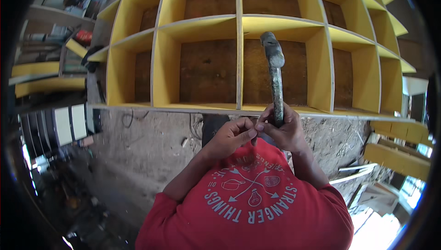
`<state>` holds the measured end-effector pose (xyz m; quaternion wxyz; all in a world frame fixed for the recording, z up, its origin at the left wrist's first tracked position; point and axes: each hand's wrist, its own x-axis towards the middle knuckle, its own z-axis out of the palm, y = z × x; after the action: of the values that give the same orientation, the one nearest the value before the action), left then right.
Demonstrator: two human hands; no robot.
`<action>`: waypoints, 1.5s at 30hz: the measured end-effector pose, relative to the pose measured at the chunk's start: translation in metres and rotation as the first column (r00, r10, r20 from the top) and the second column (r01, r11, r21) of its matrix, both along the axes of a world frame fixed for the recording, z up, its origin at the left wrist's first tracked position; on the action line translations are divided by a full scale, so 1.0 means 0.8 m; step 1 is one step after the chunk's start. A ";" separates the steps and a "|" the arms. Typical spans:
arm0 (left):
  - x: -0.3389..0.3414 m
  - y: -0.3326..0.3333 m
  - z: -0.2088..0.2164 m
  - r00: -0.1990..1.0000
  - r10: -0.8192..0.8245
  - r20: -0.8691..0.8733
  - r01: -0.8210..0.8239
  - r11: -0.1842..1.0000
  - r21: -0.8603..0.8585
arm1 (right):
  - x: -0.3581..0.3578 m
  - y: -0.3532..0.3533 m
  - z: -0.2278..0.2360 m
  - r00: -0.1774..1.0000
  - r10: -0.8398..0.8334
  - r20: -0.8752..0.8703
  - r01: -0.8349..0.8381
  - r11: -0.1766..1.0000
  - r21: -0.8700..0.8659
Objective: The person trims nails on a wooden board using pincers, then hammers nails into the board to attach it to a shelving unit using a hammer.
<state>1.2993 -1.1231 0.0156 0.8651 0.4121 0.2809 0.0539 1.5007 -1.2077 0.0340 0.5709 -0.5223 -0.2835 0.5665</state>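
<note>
My right hand [288,130] is closed round the lower handle of a worn hammer [277,87], which stands up with its scuffed metal head away from me. Just left of it, my left hand [232,135] is closed in a pinch. The fingertips of both hands meet in front of my chest; whatever small thing lies between them is too small to make out. Right beyond my hands is the near edge of a big yellow compartment unit [319,73] with brown panels at the bottom of its cells. The hammer head shows in front of one cell.
Dirt ground [142,144] with scattered scraps lies below the unit. At the right are yellow boards [396,158] and pale wood strips [356,173]. On the left stand more yellow boards [50,88], a red object [84,37] and dark-framed pale panels [71,123].
</note>
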 end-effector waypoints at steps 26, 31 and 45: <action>-0.022 0.057 -0.028 0.921 0.137 -0.366 0.097 0.827 0.554 | 0.061 0.064 -0.011 0.970 -0.067 0.233 0.129 0.955 -0.265; -0.028 0.052 -0.033 0.934 0.201 -0.295 0.037 0.768 0.639 | 0.057 0.061 -0.011 0.973 -0.078 0.216 0.127 0.966 -0.225; -0.023 0.013 -0.061 0.891 0.310 -0.330 -0.157 0.895 0.417 | 0.079 -0.061 -0.009 0.945 0.044 0.324 -0.075 0.994 0.084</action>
<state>1.2811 -1.1125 -0.0328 0.6825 0.5363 0.4792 0.1300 1.5635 -1.2568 0.0270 0.5239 -0.5710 -0.4151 0.4766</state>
